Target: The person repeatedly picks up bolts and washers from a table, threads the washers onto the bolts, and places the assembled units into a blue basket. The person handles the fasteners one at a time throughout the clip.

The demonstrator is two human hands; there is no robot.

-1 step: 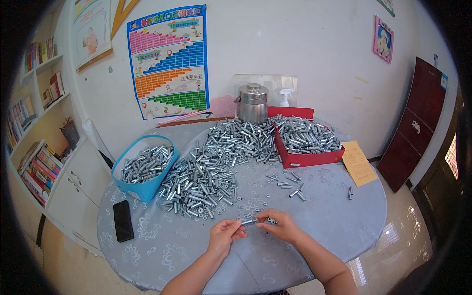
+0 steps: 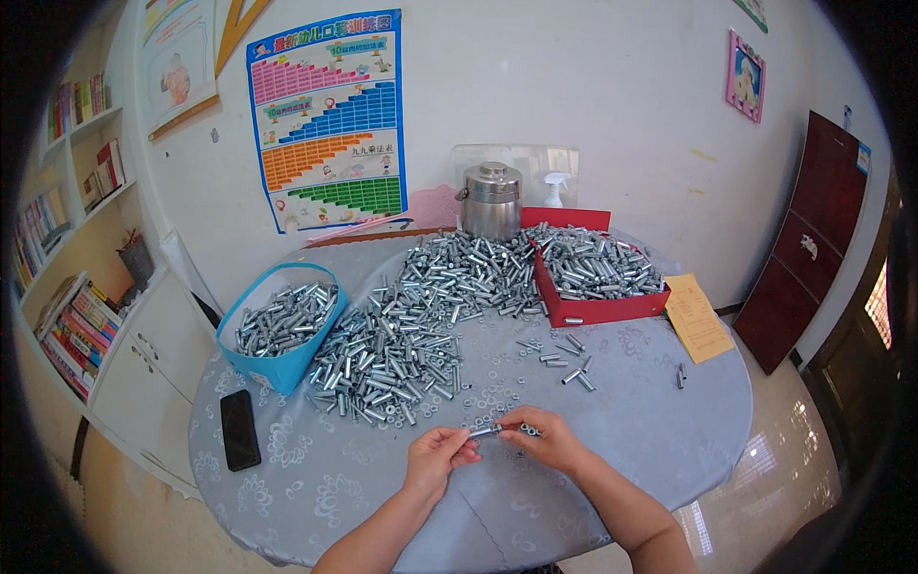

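My left hand [image 2: 438, 461] pinches the left end of a shiny metal expansion bolt [image 2: 485, 432] above the near part of the table. At the bolt's other end, the fingers of my right hand [image 2: 541, 440] are closed on it; whether they also hold a nut or washer is hidden. Loose nuts and washers [image 2: 483, 403] lie just beyond my hands. Behind them spreads a large heap of metal expansion bolts [image 2: 392, 359]. A few separate bolts [image 2: 579, 378] rest on the cloth to the right of the heap.
A blue bin [image 2: 277, 371] of bolts stands at left, with a black phone [image 2: 240, 430] nearer me. A red box [image 2: 602, 312] of bolts sits at back right beside a yellow paper [image 2: 697, 320]. Behind the heap stand a steel canister [image 2: 492, 206] and a spray bottle [image 2: 554, 190].
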